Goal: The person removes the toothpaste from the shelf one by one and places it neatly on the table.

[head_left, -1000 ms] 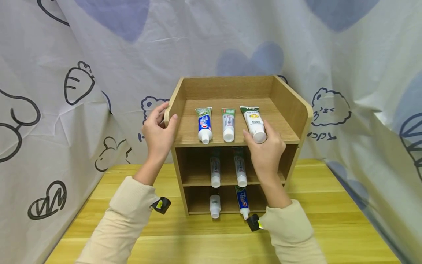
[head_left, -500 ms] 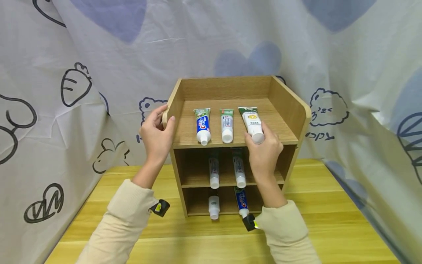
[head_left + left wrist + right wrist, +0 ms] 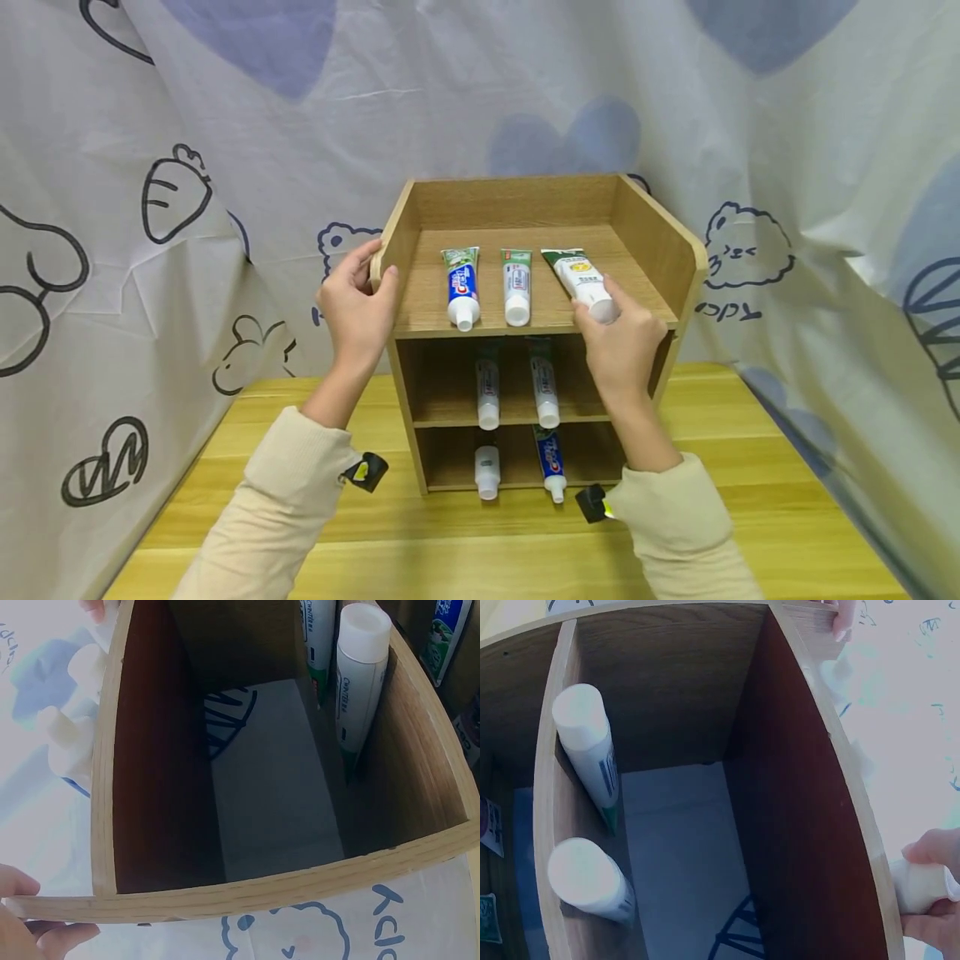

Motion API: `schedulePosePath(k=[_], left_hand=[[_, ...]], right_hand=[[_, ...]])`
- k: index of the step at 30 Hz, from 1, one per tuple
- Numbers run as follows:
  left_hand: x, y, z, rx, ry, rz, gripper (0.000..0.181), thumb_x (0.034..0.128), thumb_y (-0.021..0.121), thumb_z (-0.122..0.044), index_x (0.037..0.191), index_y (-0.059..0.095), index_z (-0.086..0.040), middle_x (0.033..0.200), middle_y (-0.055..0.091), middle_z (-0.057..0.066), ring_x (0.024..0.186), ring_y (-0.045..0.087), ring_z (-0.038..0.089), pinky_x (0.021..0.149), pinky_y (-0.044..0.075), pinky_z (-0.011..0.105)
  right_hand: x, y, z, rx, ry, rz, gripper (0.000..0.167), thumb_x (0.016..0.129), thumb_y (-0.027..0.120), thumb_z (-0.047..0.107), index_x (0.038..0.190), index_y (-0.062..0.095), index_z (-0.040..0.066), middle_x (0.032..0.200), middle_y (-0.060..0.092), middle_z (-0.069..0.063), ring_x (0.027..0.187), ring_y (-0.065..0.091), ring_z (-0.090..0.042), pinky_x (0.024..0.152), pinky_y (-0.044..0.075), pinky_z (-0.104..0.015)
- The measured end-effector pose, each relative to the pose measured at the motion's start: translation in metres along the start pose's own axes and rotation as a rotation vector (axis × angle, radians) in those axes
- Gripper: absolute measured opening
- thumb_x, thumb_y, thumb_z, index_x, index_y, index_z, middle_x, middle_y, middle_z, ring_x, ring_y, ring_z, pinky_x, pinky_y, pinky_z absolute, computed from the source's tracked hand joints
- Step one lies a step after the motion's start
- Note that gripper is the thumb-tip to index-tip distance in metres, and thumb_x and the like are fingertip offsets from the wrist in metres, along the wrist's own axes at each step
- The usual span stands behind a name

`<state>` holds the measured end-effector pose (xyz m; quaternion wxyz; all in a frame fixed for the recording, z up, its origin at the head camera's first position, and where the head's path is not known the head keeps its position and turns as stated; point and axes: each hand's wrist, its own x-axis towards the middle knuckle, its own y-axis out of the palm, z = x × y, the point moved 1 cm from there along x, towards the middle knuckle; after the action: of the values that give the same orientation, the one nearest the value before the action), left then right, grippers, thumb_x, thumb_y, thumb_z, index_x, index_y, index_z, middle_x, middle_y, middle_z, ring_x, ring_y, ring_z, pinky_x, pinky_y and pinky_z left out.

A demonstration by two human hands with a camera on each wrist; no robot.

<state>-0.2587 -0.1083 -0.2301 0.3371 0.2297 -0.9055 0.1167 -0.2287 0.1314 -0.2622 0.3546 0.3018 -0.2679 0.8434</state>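
My left hand (image 3: 356,304) grips the front edge of the left side panel of a small wooden shelf (image 3: 517,202), thumb inside and fingers outside. At the right of the top board, my right hand (image 3: 624,350) pinches the cap end of a white toothpaste tube (image 3: 579,273) with a dark green tail. That tube lies slanted, cap towards me. Left of it lie a green-and-white toothpaste tube (image 3: 517,287) and a blue Crest toothpaste tube (image 3: 462,287), apart from each other. In the right wrist view, thumb and finger hold the white cap (image 3: 919,886).
On the middle level lie two white tubes (image 3: 487,387), caps forward. The bottom level holds a white-capped tube (image 3: 487,472) and a blue tube (image 3: 551,458), both jutting past the front edge. The shelf stands on a yellow wooden table (image 3: 420,550) before a patterned cloth (image 3: 480,100).
My right hand has moved slightly right, bringing the white tube's cap end with it, so the tube lies more slanted. My left hand stays on the side panel.
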Motion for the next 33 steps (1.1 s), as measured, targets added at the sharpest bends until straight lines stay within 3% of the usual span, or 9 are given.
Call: schedulePosePath(k=[5, 12, 24, 26, 28, 31, 33], left_hand=[[-0.001, 0.0, -0.002, 0.02, -0.007, 0.001, 0.035, 0.0825, 0.058, 0.004, 0.117, 0.062, 0.002, 0.11, 0.065, 0.022, 0.08, 0.067, 0.03, 0.051, 0.045, 0.003], [0.0, 0.0, -0.005, 0.037, -0.018, 0.005, 0.034, 0.0832, 0.058, 0.002, 0.117, 0.062, 0.002, 0.109, 0.065, 0.021, 0.08, 0.067, 0.028, 0.05, 0.044, 0.004], [-0.001, -0.001, -0.005, 0.058, -0.039, -0.005, 0.034, 0.0825, 0.059, 0.002, 0.117, 0.063, 0.0, 0.109, 0.066, 0.019, 0.073, 0.066, 0.023, 0.048, 0.045, 0.005], [-0.001, -0.001, -0.005, 0.059, -0.038, -0.004, 0.034, 0.0824, 0.06, 0.002, 0.117, 0.063, 0.0, 0.109, 0.066, 0.019, 0.074, 0.067, 0.025, 0.049, 0.045, 0.005], [0.0, -0.001, -0.005, 0.06, -0.036, -0.004, 0.034, 0.0823, 0.06, 0.002, 0.116, 0.063, 0.0, 0.108, 0.066, 0.019, 0.075, 0.067, 0.026, 0.049, 0.045, 0.005], [-0.001, -0.001, -0.004, 0.062, -0.035, -0.003, 0.034, 0.0822, 0.06, 0.002, 0.116, 0.063, 0.0, 0.107, 0.067, 0.019, 0.075, 0.067, 0.026, 0.049, 0.045, 0.005], [-0.001, 0.0, -0.004, 0.062, -0.036, 0.0, 0.034, 0.0821, 0.06, 0.002, 0.116, 0.063, 0.0, 0.107, 0.067, 0.02, 0.074, 0.067, 0.024, 0.049, 0.045, 0.005]], right_hand=[[0.004, -0.005, -0.001, 0.046, -0.019, -0.004, 0.041, 0.071, 0.076, 0.006, 0.108, 0.065, -0.008, 0.104, 0.066, -0.026, 0.087, 0.065, -0.037, 0.071, 0.055, -0.047], [0.008, -0.011, -0.003, 0.024, -0.05, -0.021, 0.038, 0.07, 0.077, 0.007, 0.105, 0.067, -0.005, 0.098, 0.067, -0.025, 0.085, 0.067, -0.038, 0.07, 0.055, -0.046], [0.018, -0.026, 0.002, 0.121, -0.096, -0.042, 0.04, 0.071, 0.076, 0.003, 0.108, 0.065, -0.009, 0.104, 0.066, -0.026, 0.093, 0.066, -0.035, 0.074, 0.057, -0.044], [0.02, -0.029, 0.003, 0.114, -0.094, -0.046, 0.04, 0.071, 0.077, 0.004, 0.108, 0.065, -0.008, 0.105, 0.066, -0.025, 0.093, 0.067, -0.033, 0.074, 0.057, -0.036], [0.021, -0.032, 0.004, 0.114, -0.094, -0.051, 0.04, 0.071, 0.077, 0.003, 0.108, 0.065, -0.007, 0.105, 0.066, -0.024, 0.092, 0.067, -0.032, 0.072, 0.056, -0.021], [0.024, -0.036, 0.005, 0.125, -0.106, -0.058, 0.04, 0.071, 0.076, 0.002, 0.108, 0.065, -0.007, 0.106, 0.066, -0.023, 0.091, 0.066, -0.032, 0.067, 0.046, 0.0], [0.026, -0.04, 0.006, 0.136, -0.119, -0.063, 0.039, 0.071, 0.076, 0.001, 0.108, 0.065, -0.007, 0.106, 0.066, -0.024, 0.09, 0.066, -0.034, 0.065, 0.039, 0.006]])
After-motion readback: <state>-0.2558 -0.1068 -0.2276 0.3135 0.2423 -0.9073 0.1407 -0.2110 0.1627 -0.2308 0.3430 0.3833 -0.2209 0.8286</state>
